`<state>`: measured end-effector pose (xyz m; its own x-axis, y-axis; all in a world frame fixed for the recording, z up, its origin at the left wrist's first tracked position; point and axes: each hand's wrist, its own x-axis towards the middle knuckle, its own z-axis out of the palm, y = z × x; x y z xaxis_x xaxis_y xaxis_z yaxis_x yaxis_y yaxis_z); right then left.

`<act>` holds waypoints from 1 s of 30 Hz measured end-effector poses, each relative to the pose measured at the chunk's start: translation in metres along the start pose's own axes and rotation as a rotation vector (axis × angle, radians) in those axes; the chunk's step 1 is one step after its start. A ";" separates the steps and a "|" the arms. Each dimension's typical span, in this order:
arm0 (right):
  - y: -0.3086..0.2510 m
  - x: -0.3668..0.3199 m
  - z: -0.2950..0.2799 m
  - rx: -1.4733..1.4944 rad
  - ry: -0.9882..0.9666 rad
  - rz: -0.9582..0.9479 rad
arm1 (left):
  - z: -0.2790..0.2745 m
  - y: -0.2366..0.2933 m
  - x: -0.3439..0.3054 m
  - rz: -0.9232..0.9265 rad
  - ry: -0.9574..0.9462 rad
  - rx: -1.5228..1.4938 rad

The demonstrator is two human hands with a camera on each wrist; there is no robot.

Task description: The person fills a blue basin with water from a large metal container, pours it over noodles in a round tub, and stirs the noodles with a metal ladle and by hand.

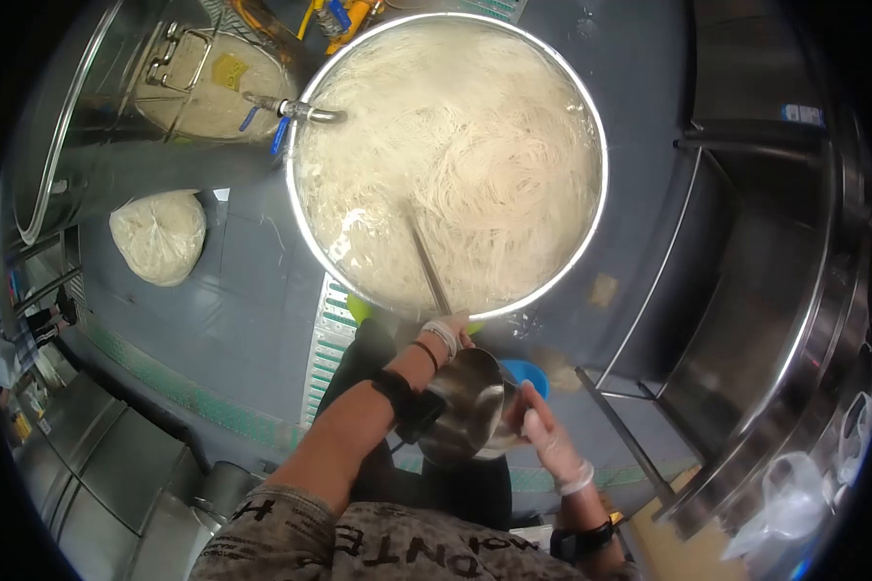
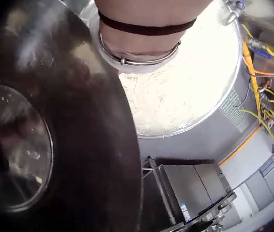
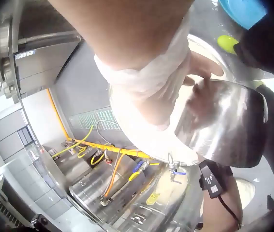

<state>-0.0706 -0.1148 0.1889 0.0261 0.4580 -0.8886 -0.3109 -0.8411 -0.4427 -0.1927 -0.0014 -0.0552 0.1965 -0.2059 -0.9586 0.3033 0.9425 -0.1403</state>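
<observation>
A large round vat is full of pale noodles in cloudy liquid. At its near rim my left hand grips a slim metal rod, whose far end dips among the noodles. Between my forearms a shiny metal bowl is tilted, and what supports it is unclear. My gloved right hand is beside the bowl's right side with fingers extended; contact cannot be told. The right wrist view shows the bowl near that hand. In the left wrist view the bowl hides much.
A metal tap reaches over the vat's left rim. A tied bag of pale contents lies on the floor at left. Behind the bowl is a blue basin. Steel counters stand at right, and yellow hoses run beyond the vat.
</observation>
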 end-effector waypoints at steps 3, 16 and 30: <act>0.007 0.008 -0.009 -0.012 -0.038 0.004 | -0.007 0.007 -0.008 0.104 0.105 -0.189; 0.018 0.007 0.040 -0.210 0.303 -0.128 | -0.008 -0.009 0.030 -0.050 -0.082 0.350; 0.047 0.214 0.138 0.207 0.553 0.014 | -0.105 0.101 0.162 -0.030 -0.055 0.642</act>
<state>-0.2110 -0.0160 -0.0056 0.4948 0.1822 -0.8497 -0.4923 -0.7469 -0.4468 -0.2282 0.0886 -0.2504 0.2216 -0.2589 -0.9401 0.8036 0.5946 0.0256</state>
